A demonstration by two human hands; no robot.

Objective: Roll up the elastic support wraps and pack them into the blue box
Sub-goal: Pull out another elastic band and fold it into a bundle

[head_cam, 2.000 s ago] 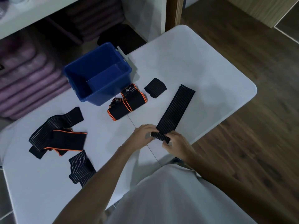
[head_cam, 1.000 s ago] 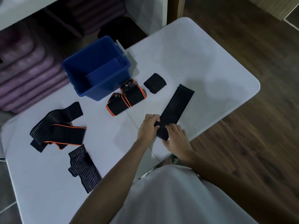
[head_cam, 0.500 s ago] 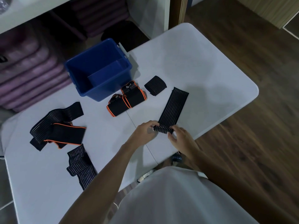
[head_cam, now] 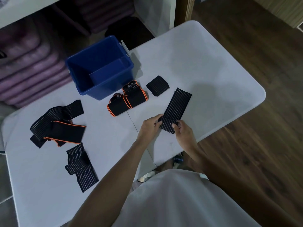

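Both hands, left hand (head_cam: pixel 150 126) and right hand (head_cam: pixel 184 132), pinch the striped wrap (head_cam: pixel 176 108) (apparently half-rolled).

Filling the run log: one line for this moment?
step: rolling | left hand + right hand: grip black ribbed elastic wrap | blue plastic box: empty

A white desk (head_cam: pixel 205 63) stands on a brown wood floor (head_cam: pixel 262 145); purple folded cushions (head_cam: pixel 27 71) are stacked beyond it.
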